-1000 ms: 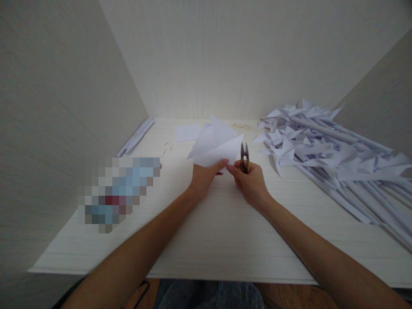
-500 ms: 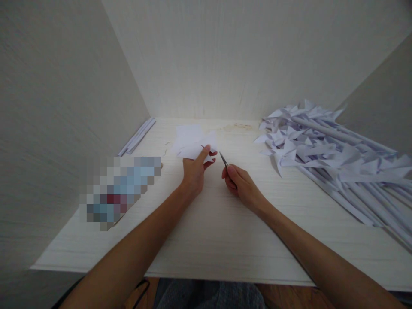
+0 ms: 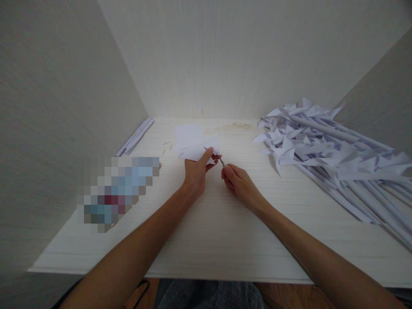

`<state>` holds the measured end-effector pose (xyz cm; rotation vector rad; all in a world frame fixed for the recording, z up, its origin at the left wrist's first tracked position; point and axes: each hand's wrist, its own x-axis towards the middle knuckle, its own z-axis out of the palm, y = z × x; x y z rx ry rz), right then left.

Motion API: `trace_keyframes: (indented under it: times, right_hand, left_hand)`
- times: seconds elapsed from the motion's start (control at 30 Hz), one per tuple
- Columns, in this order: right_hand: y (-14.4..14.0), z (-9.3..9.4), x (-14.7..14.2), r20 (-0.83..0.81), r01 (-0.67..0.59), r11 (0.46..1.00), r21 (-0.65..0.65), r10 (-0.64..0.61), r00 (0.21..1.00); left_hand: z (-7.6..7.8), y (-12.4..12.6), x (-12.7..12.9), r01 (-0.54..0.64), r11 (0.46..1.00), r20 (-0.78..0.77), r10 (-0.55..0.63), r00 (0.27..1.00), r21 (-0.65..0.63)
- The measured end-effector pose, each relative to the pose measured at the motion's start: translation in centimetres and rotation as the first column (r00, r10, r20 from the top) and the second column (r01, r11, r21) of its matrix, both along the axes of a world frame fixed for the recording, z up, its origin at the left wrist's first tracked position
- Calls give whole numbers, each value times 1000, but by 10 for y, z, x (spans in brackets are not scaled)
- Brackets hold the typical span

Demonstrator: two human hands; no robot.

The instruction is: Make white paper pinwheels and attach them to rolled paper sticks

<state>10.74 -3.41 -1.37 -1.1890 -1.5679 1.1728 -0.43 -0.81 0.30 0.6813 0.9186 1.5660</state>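
Note:
My left hand (image 3: pixel 198 171) pinches a white sheet of paper (image 3: pixel 193 152) by its right part, thumb on top and fingers beneath. Slits run in the sheet near my thumb. From the left, my right hand (image 3: pixel 236 180) meets it, closed around what look like small pointed scissors (image 3: pixel 221 161); their handles are hidden in my fist. The thin metal tip reaches the paper's right edge beside my left fingertips. Behind the held sheet, another square white paper (image 3: pixel 187 134) lies flat on the table.
A large pile of white paper pinwheels (image 3: pixel 309 146) on rolled paper sticks (image 3: pixel 363 197) covers the table's right side. Several paper sticks (image 3: pixel 137 137) lie along the left wall. A blurred-out object (image 3: pixel 125 189) rests at the left. Walls enclose the table (image 3: pixel 206 240) on three sides.
The tip of the scissors has come up to the paper's edge, where before there was a gap. My left hand and the sheet have shifted slightly right.

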Motion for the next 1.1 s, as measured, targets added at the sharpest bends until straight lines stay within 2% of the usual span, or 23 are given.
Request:
trace_keyframes:
  times: [0.47, 0.7, 0.83, 0.9, 0.97, 1.03, 1.1]
  right_hand:
    - [0, -2, 1, 76, 36, 998, 54, -40, 996]
    - [1, -5, 0, 50, 18, 998, 53, -20, 999]
    - [6, -9, 11, 35, 130, 987, 96, -134, 990]
    - [14, -11, 21, 78, 215, 967, 138, -227, 971]
    - [25, -12, 32, 203, 262, 933, 247, -314, 927]
    - [39, -13, 40, 362, 217, 886, 410, -376, 853]
    - [54, -15, 44, 489, 142, 856, 497, -412, 769]
  left_hand:
    - [0, -1, 2, 13, 1000, -15, -13, 1000, 10]
    - [-1, 3, -1, -25, 1000, 10, 25, 1000, -13]
    - [-6, 9, -10, -30, 999, -8, 30, 1000, -19]
    - [-9, 12, -15, -16, 1000, -30, 16, 999, -10]
    - [-12, 14, -17, 4, 1000, -59, -4, 998, -2]
    - [-13, 15, -18, 22, 1000, -92, -21, 996, 7]
    - [-14, 14, -17, 35, 999, -125, -33, 992, 10]
